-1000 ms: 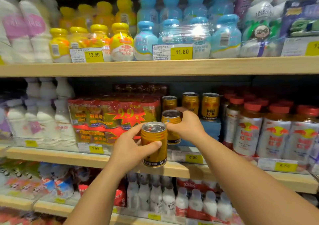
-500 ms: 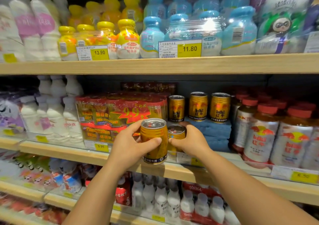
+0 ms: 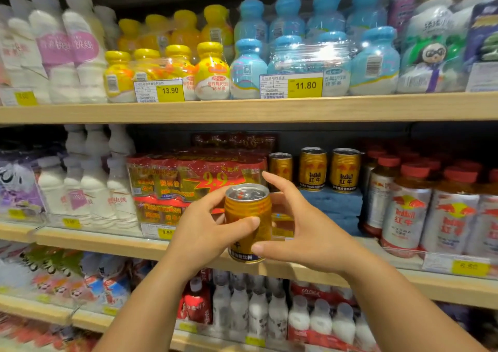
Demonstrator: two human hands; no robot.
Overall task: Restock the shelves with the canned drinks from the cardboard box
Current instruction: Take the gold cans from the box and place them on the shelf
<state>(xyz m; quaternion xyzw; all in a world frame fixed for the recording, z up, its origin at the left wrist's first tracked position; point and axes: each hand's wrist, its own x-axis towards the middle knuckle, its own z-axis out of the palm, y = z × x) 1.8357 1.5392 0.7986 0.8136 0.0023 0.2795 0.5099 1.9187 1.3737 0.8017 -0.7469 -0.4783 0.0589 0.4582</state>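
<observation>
A gold Red Bull can (image 3: 248, 216) is upright in front of the middle shelf (image 3: 107, 243), gripped by my left hand (image 3: 204, 230) around its left side. My right hand (image 3: 304, 230) is just right of it, fingers spread, with the thumb touching the can's lower edge. Part of another gold can (image 3: 283, 226) shows on the shelf behind, between the held can and my right palm. Three more gold cans (image 3: 312, 168) stand further back on a blue block (image 3: 334, 206). No cardboard box is in view.
Red shrink-wrapped multipacks (image 3: 188, 181) fill the shelf left of the cans, and red-capped Red Bull bottles (image 3: 409, 206) stand to the right. Clear price-tag rails (image 3: 167, 231) line the shelf front. The upper shelf (image 3: 242, 109) holds yellow and blue bottles. White bottles fill the lower shelf.
My right hand has let go of the can it set on the shelf and drawn back, open, to the can in my left hand. The view has shifted slightly.
</observation>
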